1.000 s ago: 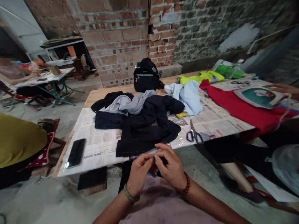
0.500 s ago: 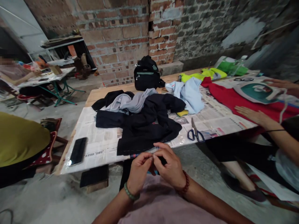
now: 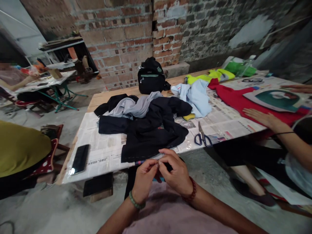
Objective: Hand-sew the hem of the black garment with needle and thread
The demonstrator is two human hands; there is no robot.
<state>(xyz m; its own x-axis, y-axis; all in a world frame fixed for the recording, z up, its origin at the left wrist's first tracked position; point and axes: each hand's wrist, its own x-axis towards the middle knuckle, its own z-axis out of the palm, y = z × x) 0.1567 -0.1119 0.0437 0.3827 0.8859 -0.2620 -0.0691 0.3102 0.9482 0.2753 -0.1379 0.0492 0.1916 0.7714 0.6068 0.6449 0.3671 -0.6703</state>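
Note:
My left hand (image 3: 145,178) and my right hand (image 3: 175,170) meet fingertip to fingertip just off the table's near edge. Each is closed in a pinch, and whatever sits between the fingertips is too small to make out. Right in front of them lies a dark garment (image 3: 151,139), crumpled, with a line of pale stitches along its near hem. A grey cloth (image 3: 136,105) is bunched on top of it at the back. To the right of the garment rest scissors (image 3: 202,136) with blue handles, blades pointing away from me.
A phone (image 3: 80,159) lies at the table's left corner. Behind the garments stand a black backpack (image 3: 151,76) and a light blue cloth (image 3: 195,97). On the right, a co-worker's hand (image 3: 259,117) presses red fabric (image 3: 231,94) beside an iron (image 3: 275,99).
The co-worker's iron has moved slightly to the right over the red fabric. My hands keep the same pinched pose, and the view has shifted a little.

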